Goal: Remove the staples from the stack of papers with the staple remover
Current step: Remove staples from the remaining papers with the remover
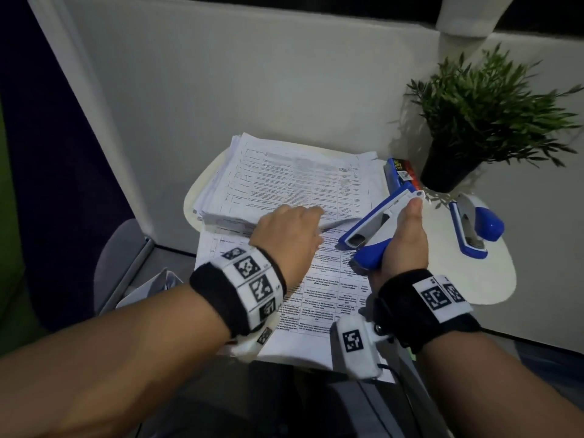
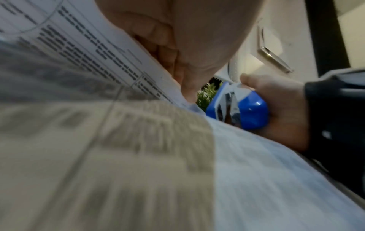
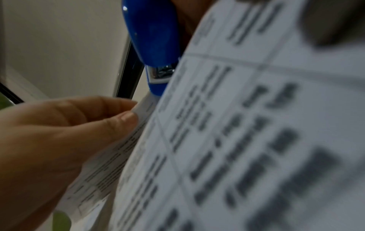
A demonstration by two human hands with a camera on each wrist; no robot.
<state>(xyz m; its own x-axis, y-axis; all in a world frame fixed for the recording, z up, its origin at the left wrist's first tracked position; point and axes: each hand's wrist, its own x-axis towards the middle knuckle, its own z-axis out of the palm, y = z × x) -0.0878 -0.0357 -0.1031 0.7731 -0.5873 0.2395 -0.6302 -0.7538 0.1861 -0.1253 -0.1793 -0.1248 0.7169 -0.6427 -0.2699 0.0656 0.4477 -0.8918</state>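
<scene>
I see my right hand point(image 1: 403, 245) wrapped around the blue and white staple remover point(image 1: 376, 230), its nose close to the upper edge of the near printed sheets point(image 1: 319, 298). My left hand point(image 1: 286, 232) pinches the lifted corner of a sheet, thumb on top in the right wrist view. The thick stack of papers point(image 1: 284, 178) lies behind on the white round table point(image 1: 467, 279). A second blue stapler point(image 1: 474, 229), a staple box point(image 1: 403, 172) and a potted plant point(image 1: 486, 115) stand at the right.
</scene>
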